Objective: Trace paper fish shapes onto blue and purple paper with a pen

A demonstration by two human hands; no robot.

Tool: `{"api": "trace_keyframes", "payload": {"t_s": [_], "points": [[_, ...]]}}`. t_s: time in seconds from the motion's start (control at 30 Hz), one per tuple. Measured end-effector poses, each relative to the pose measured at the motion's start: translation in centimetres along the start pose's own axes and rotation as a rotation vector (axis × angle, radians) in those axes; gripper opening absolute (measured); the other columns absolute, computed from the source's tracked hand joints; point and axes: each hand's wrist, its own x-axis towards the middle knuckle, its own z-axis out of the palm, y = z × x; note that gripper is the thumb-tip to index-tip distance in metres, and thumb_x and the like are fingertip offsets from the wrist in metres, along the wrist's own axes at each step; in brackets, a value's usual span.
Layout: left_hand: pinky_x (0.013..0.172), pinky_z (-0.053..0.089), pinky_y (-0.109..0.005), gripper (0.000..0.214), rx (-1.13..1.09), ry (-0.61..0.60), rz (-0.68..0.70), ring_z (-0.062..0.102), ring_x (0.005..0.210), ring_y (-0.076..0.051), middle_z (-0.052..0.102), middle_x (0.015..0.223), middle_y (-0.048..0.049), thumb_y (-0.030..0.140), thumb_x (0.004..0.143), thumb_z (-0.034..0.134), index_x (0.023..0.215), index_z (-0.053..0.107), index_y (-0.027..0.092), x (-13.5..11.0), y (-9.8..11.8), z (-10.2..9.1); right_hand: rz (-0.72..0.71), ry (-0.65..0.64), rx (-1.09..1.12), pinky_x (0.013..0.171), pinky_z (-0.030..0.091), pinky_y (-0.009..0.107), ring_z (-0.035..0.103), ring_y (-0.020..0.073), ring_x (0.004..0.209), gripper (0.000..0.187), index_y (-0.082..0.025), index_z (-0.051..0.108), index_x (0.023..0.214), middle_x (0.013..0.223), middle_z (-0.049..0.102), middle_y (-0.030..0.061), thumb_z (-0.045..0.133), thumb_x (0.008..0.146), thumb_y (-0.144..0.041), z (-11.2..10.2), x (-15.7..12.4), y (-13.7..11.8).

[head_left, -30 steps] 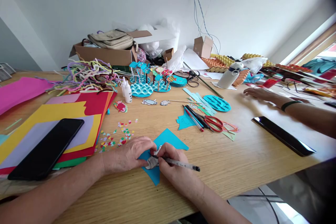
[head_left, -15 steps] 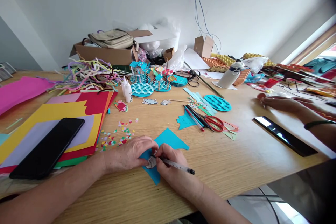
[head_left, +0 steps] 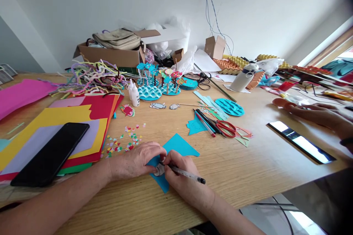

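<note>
My right hand point(head_left: 182, 174) grips a pen point(head_left: 189, 174), its tip down at a small white paper cutout point(head_left: 160, 169). The cutout lies on a piece of blue paper point(head_left: 178, 145), and my left hand point(head_left: 140, 159) pins it there between thumb and fingers. Part of the cutout and the pen's tip are hidden by my fingers. Beyond my hands lie a fish-shaped blue piece point(head_left: 196, 124), several pens point(head_left: 205, 123) and red-handled scissors point(head_left: 227, 127). Two white fish cutouts point(head_left: 157, 105) and a red fish cutout point(head_left: 127, 110) rest farther back.
Coloured paper sheets point(head_left: 95, 112) with a black phone point(head_left: 52, 154) on them lie at left, beside scattered confetti point(head_left: 129, 139). Glue bottles point(head_left: 135, 97) and blue wavy decorations point(head_left: 149, 91) stand behind. At right, another person's hand point(head_left: 317, 114) is near a second phone point(head_left: 302, 143).
My hands and the pen stay almost in place. The other person's hand at right has shifted a little, and the view has moved slightly.
</note>
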Motion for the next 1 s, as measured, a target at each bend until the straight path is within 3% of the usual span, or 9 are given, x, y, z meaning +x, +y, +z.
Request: {"api": "trace_keyframes", "payload": {"t_s": [0.7, 1.0], "points": [[0.088, 0.039, -0.031, 0.032, -0.019, -0.044, 0.052, 0.051, 0.099, -0.021, 0.056, 0.104, -0.0043, 0.016, 0.081, 0.064, 0.109, 0.049, 0.019, -0.08, -0.39, -0.17, 0.027, -0.077, -0.015, 0.050, 0.033, 0.020, 0.050, 0.0107, 0.053, 0.011, -0.019, 0.050, 0.070, 0.063, 0.059, -0.0009, 0.047, 0.069, -0.008, 0.21, -0.33, -0.82], [0.089, 0.039, -0.031, 0.024, -0.079, -0.022, 0.079, 0.051, 0.098, -0.018, 0.056, 0.104, -0.0053, 0.009, 0.090, 0.041, 0.109, 0.051, 0.019, -0.06, -0.46, -0.11, 0.023, -0.091, -0.021, 0.049, 0.032, 0.020, 0.048, 0.0102, 0.050, 0.013, -0.019, 0.051, 0.072, 0.063, 0.059, -0.0013, 0.047, 0.068, -0.007, 0.34, -0.36, -0.74]]}}
